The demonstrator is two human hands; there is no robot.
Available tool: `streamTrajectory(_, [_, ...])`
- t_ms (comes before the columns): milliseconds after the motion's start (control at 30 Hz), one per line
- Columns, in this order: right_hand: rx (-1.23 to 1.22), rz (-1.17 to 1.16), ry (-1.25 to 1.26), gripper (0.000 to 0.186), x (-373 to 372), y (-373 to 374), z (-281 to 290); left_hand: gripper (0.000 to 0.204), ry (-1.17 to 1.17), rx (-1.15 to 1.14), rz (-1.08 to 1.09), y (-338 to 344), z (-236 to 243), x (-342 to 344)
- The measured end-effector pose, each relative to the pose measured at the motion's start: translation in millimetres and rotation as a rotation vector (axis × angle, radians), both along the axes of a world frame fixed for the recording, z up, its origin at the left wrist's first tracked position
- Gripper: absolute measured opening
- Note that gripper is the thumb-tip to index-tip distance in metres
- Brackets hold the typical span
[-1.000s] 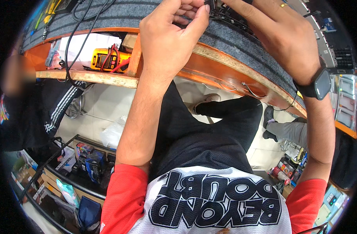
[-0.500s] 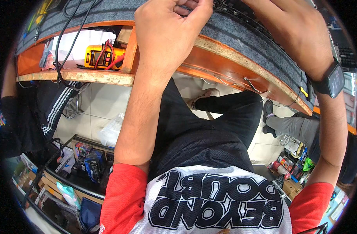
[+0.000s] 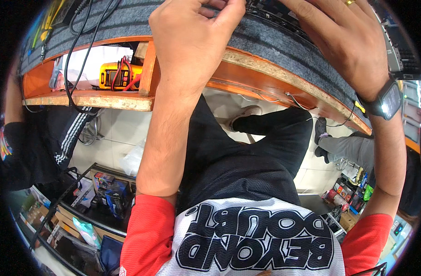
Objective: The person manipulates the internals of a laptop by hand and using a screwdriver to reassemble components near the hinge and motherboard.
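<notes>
At the top edge, my left hand [image 3: 192,39] is closed, with its fingers curled in and its thumb against them. Whatever it may pinch lies hidden beyond the picture's edge. My right hand [image 3: 344,43], with a ring on one finger and a black watch [image 3: 388,99] at the wrist, reaches over the workbench from the right. Its fingertips are cut off by the top edge. Between the two hands, part of a dark device with small components [image 3: 277,19] rests on the bench's grey striped mat [image 3: 261,39]. Most of this device is out of view.
In the bench's open shelf [image 3: 88,102] lies a yellow multimeter [image 3: 118,76] with red and black leads. Black cables [image 3: 84,55] hang over the front edge. A rack of boxes [image 3: 111,193] stands low left. Other people's legs show at left [image 3: 68,133] and right [image 3: 348,149].
My right hand has drawn back toward me, bringing more of its fingers and the ring into view. The left hand has shifted slightly left and stays closed.
</notes>
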State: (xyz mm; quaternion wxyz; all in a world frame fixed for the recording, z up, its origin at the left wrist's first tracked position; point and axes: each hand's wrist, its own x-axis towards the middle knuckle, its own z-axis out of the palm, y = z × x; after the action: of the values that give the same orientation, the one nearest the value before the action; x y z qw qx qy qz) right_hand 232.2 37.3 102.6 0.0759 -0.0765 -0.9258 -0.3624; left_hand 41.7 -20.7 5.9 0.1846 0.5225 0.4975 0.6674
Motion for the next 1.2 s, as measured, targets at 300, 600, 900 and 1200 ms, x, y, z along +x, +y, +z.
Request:
streamTrajectory(300, [0.004, 0.021, 0.065, 0.04, 6.6, 5.9, -10.3, 0.009, 0.09, 0.029, 0.026, 7.8, -0.2, 0.9])
streamTrajectory(600, [0.029, -0.034, 0.004, 0.04, 4.1, -0.8, -5.9, 0.01, 0.08, 0.038, 0.061, 8.8, -7.6, 3.6])
streamTrajectory(900, [0.056, -0.026, 0.001, 0.04, 3.5, -0.3, -6.2, 0.011, 0.018, 0.071, -0.006, 14.5, -16.5, -1.7])
streamTrajectory(1200, [0.058, -0.022, 0.003, 0.042, 3.1, -1.1, -6.1, 0.012, 0.054, 0.123, 0.001, 15.7, -17.9, -2.4])
